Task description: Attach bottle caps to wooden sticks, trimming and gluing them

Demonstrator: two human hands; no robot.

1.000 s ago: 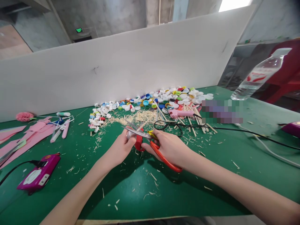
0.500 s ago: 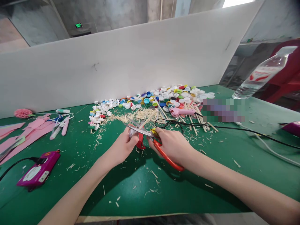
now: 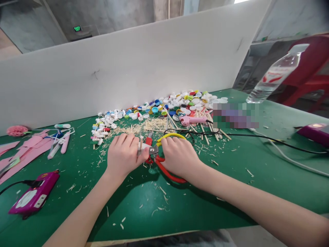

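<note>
The scissors (image 3: 153, 150) in my right hand (image 3: 178, 154) join smooth metal to glossy plastic handles (image 3: 171, 177); I see plastic caps (image 3: 180, 101), rough wood shavings (image 3: 157, 124) and a smooth, shiny desk (image 3: 205, 209).

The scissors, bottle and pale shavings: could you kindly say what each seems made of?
Scissors: likely metal at the pivot, by its grey sheen; smooth handles, probably plastic, by their even yellow and orange-red colour. Bottle: glossy, probably plastic, being clear and see-through. Shavings: matte, apparently wood, being straw-coloured thin strands.
</note>
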